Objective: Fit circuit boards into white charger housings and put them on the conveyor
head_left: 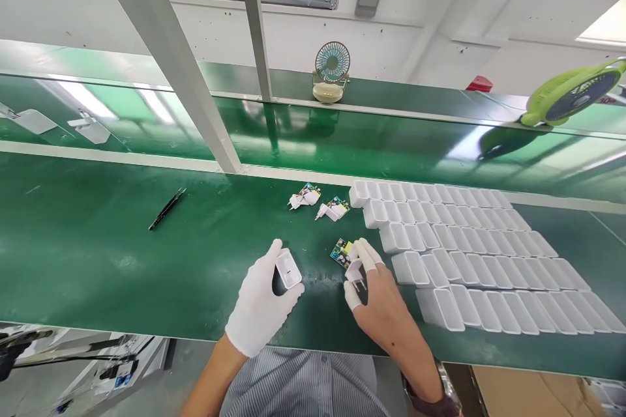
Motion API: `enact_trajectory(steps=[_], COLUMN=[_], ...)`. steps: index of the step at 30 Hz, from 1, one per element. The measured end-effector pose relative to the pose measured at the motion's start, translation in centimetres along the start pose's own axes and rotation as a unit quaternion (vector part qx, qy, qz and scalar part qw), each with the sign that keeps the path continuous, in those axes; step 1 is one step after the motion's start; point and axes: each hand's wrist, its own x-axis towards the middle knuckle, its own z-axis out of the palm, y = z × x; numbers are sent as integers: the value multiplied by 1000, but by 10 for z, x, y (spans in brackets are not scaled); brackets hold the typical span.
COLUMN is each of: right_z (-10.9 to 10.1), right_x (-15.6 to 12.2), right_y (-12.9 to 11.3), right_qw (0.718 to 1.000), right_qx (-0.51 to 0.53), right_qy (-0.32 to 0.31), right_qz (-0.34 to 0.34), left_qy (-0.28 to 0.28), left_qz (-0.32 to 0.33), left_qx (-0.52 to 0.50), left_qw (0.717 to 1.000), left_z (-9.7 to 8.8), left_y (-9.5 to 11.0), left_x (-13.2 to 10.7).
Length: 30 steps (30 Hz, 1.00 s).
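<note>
My left hand [261, 300], in a white glove, is closed around a small white plastic case [288, 268] whose open side faces up. White finger cots cover several fingertips of my right hand [374, 280], which grips a white plug piece [354, 270] with metal pins. A green circuit board [341, 252] with a yellow part sits right against that plug piece, just beyond my fingers. Farther back on the green bench lie two more circuit boards with white plug pieces, one plug assembly [304, 197] on the left and another plug assembly [333, 208] beside it.
Rows of open white cases [469, 241] fill the bench's right side. Black tweezers [167, 208] lie on the left. A grey frame post [171, 58] rises from the bench's back edge. A small fan [332, 68] and a green fan [570, 94] stand behind.
</note>
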Motion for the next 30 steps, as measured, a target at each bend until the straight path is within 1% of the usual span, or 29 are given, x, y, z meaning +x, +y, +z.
enact_trajectory(steps=[2, 5, 8, 10, 13, 15, 17, 19, 20, 24, 30], right_z=[-2, 5, 13, 15, 9, 3, -4, -10, -12, -16, -12], right_x=[4, 12, 17, 18, 18, 16, 12, 8, 5, -3, -14], right_y=[-1, -2, 1, 3, 5, 3, -2, -9, -13, -26, -30], right_qw=[1000, 998, 996, 997, 998, 993, 982, 968, 962, 952, 935], right_qx=[-4, -44, -79, -69, -6, 67, 152, 227, 255, 304, 352], right_qy=[7, 32, 31, 23, 3, -12, -13, -14, -16, -25, -19], right_qz=[16, 18, 11, 24, 65, 97, 115, 109, 96, 26, 37], left_qy=[-3, 1, 3, 1, -10, -18, -24, -26, -27, -30, -26], left_qz=[1, 9, 12, 10, 2, -6, -12, -11, -6, 32, 72], left_qx=[-2, -5, -6, -7, -15, -22, -32, -45, -53, -76, -105], left_qw=[1000, 1000, 1000, 1000, 1000, 1000, 999, 999, 998, 996, 992], left_z=[1, 2, 2, 2, 0, -2, -4, -6, -7, -8, -1], left_y=[-1, -3, -4, -4, -2, 0, 3, 4, 4, 2, -5], left_x=[0, 1, 0, 0, 0, 0, 0, -1, -2, -7, -11])
